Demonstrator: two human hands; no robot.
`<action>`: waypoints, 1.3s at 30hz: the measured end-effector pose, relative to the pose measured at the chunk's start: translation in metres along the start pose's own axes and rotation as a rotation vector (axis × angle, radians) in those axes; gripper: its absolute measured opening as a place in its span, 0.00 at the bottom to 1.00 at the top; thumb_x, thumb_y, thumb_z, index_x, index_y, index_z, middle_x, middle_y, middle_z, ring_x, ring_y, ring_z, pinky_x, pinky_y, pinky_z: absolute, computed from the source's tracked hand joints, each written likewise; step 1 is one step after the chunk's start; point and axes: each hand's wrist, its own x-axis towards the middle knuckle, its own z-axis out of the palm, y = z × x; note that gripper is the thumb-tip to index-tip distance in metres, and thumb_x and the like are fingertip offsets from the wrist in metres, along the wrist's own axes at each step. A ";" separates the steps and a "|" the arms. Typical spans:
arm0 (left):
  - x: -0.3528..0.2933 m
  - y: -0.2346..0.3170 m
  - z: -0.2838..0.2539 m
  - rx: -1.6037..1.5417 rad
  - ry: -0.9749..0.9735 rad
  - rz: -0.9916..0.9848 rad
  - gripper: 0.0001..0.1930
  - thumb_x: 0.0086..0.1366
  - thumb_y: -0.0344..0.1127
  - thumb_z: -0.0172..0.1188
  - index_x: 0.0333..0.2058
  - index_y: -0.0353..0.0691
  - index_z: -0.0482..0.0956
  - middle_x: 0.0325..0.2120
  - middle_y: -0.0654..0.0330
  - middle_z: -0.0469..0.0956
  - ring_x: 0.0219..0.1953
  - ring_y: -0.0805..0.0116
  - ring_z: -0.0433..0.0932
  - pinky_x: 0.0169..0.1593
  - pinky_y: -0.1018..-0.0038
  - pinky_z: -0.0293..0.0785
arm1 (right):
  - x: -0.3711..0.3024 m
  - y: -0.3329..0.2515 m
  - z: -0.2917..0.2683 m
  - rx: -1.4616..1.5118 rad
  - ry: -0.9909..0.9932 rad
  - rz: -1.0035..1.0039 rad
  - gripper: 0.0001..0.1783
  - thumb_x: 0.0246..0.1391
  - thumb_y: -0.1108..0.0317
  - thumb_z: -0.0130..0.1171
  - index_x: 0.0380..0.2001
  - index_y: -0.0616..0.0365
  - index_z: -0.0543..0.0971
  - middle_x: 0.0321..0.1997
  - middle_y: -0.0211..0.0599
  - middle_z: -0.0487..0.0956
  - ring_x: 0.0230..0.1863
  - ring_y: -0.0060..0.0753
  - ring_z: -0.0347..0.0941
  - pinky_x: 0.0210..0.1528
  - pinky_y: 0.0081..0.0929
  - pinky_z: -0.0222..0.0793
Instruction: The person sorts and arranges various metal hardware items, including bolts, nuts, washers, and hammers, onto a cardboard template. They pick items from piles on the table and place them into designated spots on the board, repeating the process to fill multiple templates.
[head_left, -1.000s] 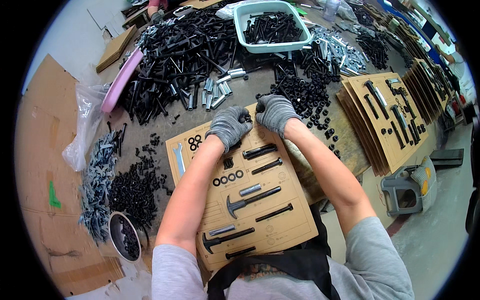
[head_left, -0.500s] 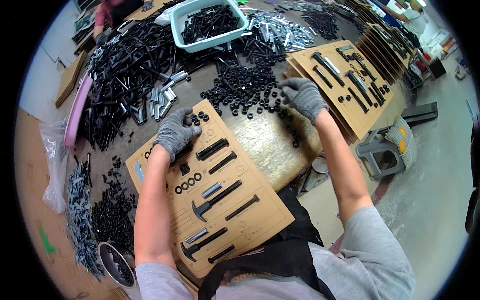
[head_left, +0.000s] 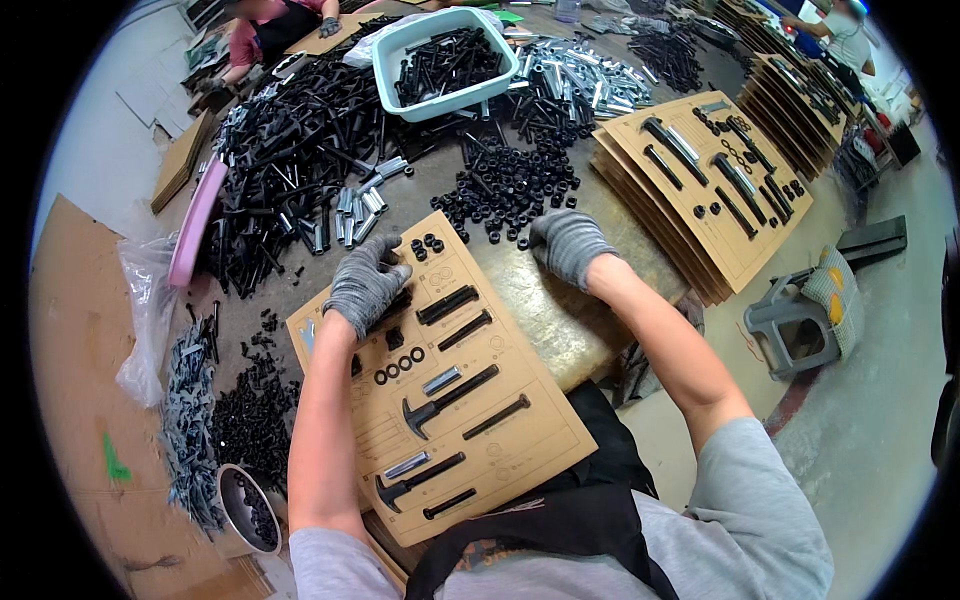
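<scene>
A brown cardboard sheet [head_left: 560, 435] lies tilted in front of me, with black bolts, T-shaped black parts [head_left: 425, 405], silver sleeves [head_left: 441, 380] and black rings [head_left: 399, 366] set out on it. My left hand [head_left: 368, 285], in a grey glove, rests over its upper part with the fingers bent; what they hold, if anything, is hidden. Beside those fingertips sits a small group of black nuts [head_left: 427, 246]. My gloved right hand [head_left: 574, 248] is curled on the table at the near edge of the loose black nut pile [head_left: 510, 185]; its fingertips are mostly hidden.
At right stands a stack of filled cardboard sheets [head_left: 745, 255]. Behind lie heaps of black bolts [head_left: 300, 150], silver sleeves [head_left: 585, 75] and a pale blue tub [head_left: 390, 85]. A bowl [head_left: 235, 500] sits at lower left, a grey stool [head_left: 790, 325] at right. Co-workers are at the back.
My right hand has moved left and nearer, from beside the stacked sheets to the front edge of the nut pile. My left hand stays over the cardboard. The whole view has shifted slightly.
</scene>
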 end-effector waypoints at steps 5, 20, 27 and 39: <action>-0.004 -0.002 -0.001 0.028 0.026 0.011 0.23 0.56 0.36 0.63 0.50 0.36 0.76 0.40 0.50 0.81 0.41 0.61 0.81 0.48 0.69 0.76 | -0.013 0.006 0.006 0.288 0.256 0.005 0.10 0.52 0.64 0.57 0.38 0.53 0.79 0.31 0.48 0.81 0.34 0.52 0.78 0.39 0.44 0.73; -0.021 0.010 -0.005 0.223 0.154 0.103 0.17 0.58 0.37 0.61 0.47 0.42 0.79 0.40 0.52 0.81 0.41 0.57 0.81 0.48 0.66 0.75 | -0.001 -0.019 -0.008 0.413 0.068 -0.093 0.14 0.49 0.60 0.61 0.35 0.59 0.81 0.35 0.47 0.81 0.37 0.47 0.78 0.42 0.36 0.74; -0.007 -0.002 -0.001 0.314 0.171 0.160 0.20 0.56 0.41 0.63 0.48 0.44 0.79 0.44 0.51 0.79 0.46 0.53 0.77 0.52 0.64 0.72 | 0.036 -0.096 -0.022 0.146 -0.058 -0.481 0.13 0.49 0.59 0.61 0.33 0.56 0.82 0.34 0.45 0.81 0.36 0.49 0.77 0.42 0.38 0.74; 0.022 -0.005 0.016 0.374 0.090 0.171 0.21 0.51 0.46 0.66 0.42 0.41 0.81 0.36 0.55 0.80 0.42 0.56 0.78 0.48 0.65 0.73 | 0.059 -0.086 -0.011 0.225 0.080 -0.200 0.13 0.47 0.58 0.64 0.34 0.52 0.83 0.32 0.40 0.82 0.35 0.42 0.79 0.39 0.35 0.74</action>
